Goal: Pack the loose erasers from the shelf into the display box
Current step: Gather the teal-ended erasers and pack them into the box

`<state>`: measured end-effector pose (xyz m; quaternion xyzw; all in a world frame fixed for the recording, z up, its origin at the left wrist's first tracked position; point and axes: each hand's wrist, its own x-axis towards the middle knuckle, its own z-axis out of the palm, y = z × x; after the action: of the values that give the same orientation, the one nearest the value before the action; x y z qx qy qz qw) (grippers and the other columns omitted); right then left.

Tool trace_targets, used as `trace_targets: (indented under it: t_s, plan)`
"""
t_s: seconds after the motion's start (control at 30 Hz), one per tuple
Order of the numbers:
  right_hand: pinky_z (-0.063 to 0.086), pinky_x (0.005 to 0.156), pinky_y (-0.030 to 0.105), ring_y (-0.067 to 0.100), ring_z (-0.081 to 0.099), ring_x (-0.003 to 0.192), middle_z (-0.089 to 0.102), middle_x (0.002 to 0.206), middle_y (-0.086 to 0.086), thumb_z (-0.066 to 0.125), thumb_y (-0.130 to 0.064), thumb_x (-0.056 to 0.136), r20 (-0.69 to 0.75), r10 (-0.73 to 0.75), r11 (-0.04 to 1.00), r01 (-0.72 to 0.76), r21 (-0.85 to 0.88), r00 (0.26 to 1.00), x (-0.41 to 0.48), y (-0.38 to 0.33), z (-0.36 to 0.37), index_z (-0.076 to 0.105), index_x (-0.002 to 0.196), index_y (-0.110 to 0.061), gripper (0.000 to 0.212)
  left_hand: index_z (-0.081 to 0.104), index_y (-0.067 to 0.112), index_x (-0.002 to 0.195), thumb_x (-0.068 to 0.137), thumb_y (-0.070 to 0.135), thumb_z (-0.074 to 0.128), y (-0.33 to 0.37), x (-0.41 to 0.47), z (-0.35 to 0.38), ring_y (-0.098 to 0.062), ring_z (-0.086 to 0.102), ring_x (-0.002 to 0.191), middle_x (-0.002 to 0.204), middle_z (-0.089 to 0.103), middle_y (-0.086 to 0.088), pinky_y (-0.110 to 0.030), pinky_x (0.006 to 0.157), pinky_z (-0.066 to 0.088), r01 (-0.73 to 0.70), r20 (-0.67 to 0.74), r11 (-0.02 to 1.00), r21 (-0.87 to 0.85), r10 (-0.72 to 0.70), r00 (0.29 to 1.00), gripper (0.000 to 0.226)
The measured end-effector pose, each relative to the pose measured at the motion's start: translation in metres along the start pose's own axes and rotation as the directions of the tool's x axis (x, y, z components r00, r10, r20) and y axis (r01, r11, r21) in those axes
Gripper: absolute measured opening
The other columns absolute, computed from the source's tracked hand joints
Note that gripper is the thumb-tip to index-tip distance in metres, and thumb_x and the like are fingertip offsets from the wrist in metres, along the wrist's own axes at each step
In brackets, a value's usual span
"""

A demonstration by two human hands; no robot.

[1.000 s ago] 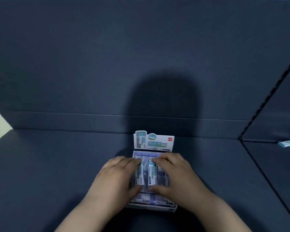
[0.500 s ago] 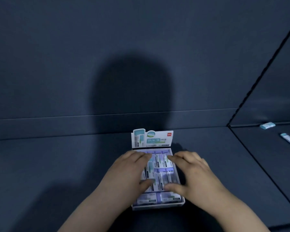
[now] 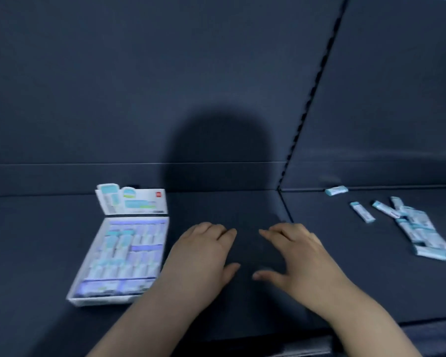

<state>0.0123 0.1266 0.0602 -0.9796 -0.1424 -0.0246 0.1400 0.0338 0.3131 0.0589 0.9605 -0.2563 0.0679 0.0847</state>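
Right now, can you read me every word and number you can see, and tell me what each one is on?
Nothing here can be read.
Header card of the display box: coloured print, too blurred to read.
Red mark at the card's corner: maybe a logo, too small and blurred.
Packed erasers in the box: printed wrappers, too blurred.
Loose erasers to the right: printed wrappers, too small and blurred.

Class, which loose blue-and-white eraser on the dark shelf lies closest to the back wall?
The lone blue-and-white eraser lying crosswise, set back from the other erasers.
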Motion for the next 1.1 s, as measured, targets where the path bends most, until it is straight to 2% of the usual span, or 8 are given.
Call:
trace_targets:
  t_s: [0.2,0.33,0.6,0.77,0.87,1.0,1.1]
  plan:
    - [0.015,0.105,0.017,0.004,0.021,0.129,0.032,0.135,-0.016,0.054,-0.067,0.074,0.035,0.017,0.997,-0.014,-0.075,0.999,-0.047,0.095,-0.034,0.027,0.141,-0.034,0.079,0.017,0.025,0.147,0.093,0.051,0.038,0.105,0.030,0.028,-0.012,0.024,0.133,0.145,0.030,0.008,-0.025,0.113,0.015,0.032,0.018,0.999,-0.043,-0.031,0.999,0.063]
    - [0.015,0.105,0.017,0.003,0.022,0.129,0.032,0.135,-0.016,0.054,-0.067,0.074,0.059,0.009,0.997,-0.004,-0.080,0.998,-0.068,0.130,-0.042,0.027,0.142,-0.033,0.080,0.017,0.024,0.147,0.094,0.050,0.037,0.149,0.039,0.037,-0.012,0.023,0.133,0.145,0.030,0.008,-0.024,0.112,0.014,0.044,0.019,0.997,-0.063,-0.042,0.999,0.062]
    - [0.016,0.108,0.020,0.005,0.022,0.131,0.032,0.137,-0.014,0.054,-0.065,0.076,0.038,0.045,0.997,-0.042,-0.069,0.998,-0.081,0.157,-0.041,0.028,0.142,-0.031,0.079,0.016,0.023,0.148,0.094,0.048,0.037,0.172,0.047,0.039,-0.011,0.022,0.133,0.146,0.028,0.008,-0.022,0.110,0.015,0.018,0.047,0.999,-0.050,-0.015,0.999,0.063]
    - [0.022,0.102,0.020,0.010,0.034,0.125,0.044,0.130,-0.010,0.061,-0.061,0.074,-0.058,0.093,0.996,-0.093,-0.002,0.994,-0.082,0.160,-0.043,0.042,0.136,-0.026,0.074,0.014,0.023,0.148,0.094,0.049,0.038,0.168,0.056,0.042,-0.011,0.020,0.135,0.148,0.025,0.008,-0.023,0.112,0.014,-0.025,0.105,0.998,-0.049,0.030,0.994,0.065]
    - [0.027,0.101,0.022,0.014,0.040,0.121,0.049,0.125,-0.008,0.061,-0.061,0.072,-0.069,0.152,0.988,-0.153,0.001,0.986,-0.084,0.168,-0.045,0.049,0.132,-0.022,0.073,0.015,0.022,0.148,0.094,0.048,0.039,0.170,0.068,0.044,-0.012,0.020,0.135,0.147,0.025,0.009,-0.024,0.111,0.015,-0.065,0.137,0.996,-0.063,0.073,0.988,0.064]
    - [0.025,0.103,0.021,0.014,0.039,0.121,0.048,0.124,-0.007,0.062,-0.060,0.073,-0.064,0.253,0.967,-0.253,0.010,0.965,-0.096,0.185,-0.046,0.048,0.132,-0.021,0.072,0.019,0.021,0.147,0.094,0.046,0.040,0.183,0.086,0.049,-0.013,0.023,0.133,0.146,0.029,0.006,-0.025,0.110,0.017,-0.139,0.151,0.986,-0.090,0.152,0.977,0.062]
    - [0.031,0.104,0.027,0.017,0.042,0.120,0.050,0.122,-0.005,0.067,-0.054,0.073,-0.049,0.332,0.943,-0.331,0.010,0.942,-0.109,0.202,-0.046,0.052,0.129,-0.020,0.068,0.022,0.021,0.146,0.095,0.044,0.040,0.197,0.095,0.055,-0.013,0.025,0.132,0.144,0.031,0.007,-0.025,0.110,0.020,-0.180,0.153,0.977,-0.113,0.196,0.969,0.060]
